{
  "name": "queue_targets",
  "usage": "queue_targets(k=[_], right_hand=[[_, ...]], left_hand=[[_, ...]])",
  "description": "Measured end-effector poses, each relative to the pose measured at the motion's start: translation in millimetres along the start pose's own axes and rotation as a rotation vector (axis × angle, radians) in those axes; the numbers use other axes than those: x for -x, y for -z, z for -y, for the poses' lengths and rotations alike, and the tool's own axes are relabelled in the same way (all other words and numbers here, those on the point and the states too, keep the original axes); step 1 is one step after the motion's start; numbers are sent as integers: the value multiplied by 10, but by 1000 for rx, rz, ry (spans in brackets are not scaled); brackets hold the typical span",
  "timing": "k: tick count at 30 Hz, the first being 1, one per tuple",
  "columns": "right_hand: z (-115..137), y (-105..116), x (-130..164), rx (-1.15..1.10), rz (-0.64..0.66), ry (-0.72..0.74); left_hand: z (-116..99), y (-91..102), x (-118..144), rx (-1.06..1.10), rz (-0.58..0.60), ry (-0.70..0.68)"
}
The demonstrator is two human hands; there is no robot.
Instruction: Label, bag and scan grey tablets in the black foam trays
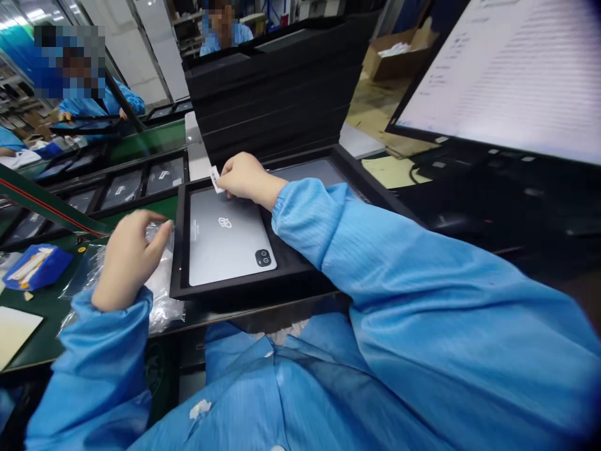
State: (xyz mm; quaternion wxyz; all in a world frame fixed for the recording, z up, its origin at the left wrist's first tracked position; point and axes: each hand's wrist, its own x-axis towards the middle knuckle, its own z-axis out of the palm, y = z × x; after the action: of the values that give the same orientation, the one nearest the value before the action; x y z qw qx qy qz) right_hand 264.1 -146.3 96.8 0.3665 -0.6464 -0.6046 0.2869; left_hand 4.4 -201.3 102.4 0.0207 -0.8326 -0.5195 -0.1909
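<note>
A silver-grey tablet [225, 244] lies back side up in the left compartment of a black foam tray [291, 275], its camera bump toward the near right corner. Over the tablet's far edge, my right hand [244, 178] pinches a small white label [216, 180] with dark print. My left hand [136, 254] hovers just left of the tray, above clear plastic bags [164, 300], its thumb and fingers apart and nothing in them. A second tablet [312, 172], partly covered by my right arm, sits in the tray's other compartment.
Stacked black trays [277, 100] rise behind the work spot. At right stands a monitor [507, 81]. More trays with bagged tablets [164, 175] line the green bench at left, near a blue box [37, 266]. Co-workers in blue sit beyond.
</note>
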Motion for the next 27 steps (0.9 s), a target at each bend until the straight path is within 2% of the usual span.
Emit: queue_targets(k=[1,2,4,6,7,9,11,14,17,19,23,24,25,27], right_hand=[[-35,93,-20,17,-52,4],[-83,194,-34,31,-100,0],[-208,407,-35,54,-192,-19],[-348,605,3,64,-277,-45],[-413,689,32,54,-310,-59],[-507,811,96,-5,-342,-99],[-538,870,150,-79,-319,-134],[-474,868,190,-85,-197,-145],[-345,781,223,-5,-61,-125],[-247,677,281,29,36,-103],[-62,385,485,43,328,-13],[-24,317,528,60,385,-2],[5,265,556,103,422,4],[34,244,562,236,426,38]], left_hand=[[-236,72,-110,-7,23,-185],[-462,94,-212,2,109,-377],[-833,-3,-384,32,343,-706],[-1049,-217,-508,47,479,-892],[-1098,-331,-553,51,493,-936],[-1117,-508,-616,49,446,-974],[-1097,-580,-658,19,384,-1006],[-1105,-535,-709,-54,379,-1039],[-1117,-424,-745,-30,365,-1029],[-1069,-334,-741,74,231,-988],[-883,-135,-658,486,-285,-796],[-846,-94,-635,562,-376,-747],[-820,-65,-617,610,-429,-712],[-806,-47,-599,629,-421,-670]])
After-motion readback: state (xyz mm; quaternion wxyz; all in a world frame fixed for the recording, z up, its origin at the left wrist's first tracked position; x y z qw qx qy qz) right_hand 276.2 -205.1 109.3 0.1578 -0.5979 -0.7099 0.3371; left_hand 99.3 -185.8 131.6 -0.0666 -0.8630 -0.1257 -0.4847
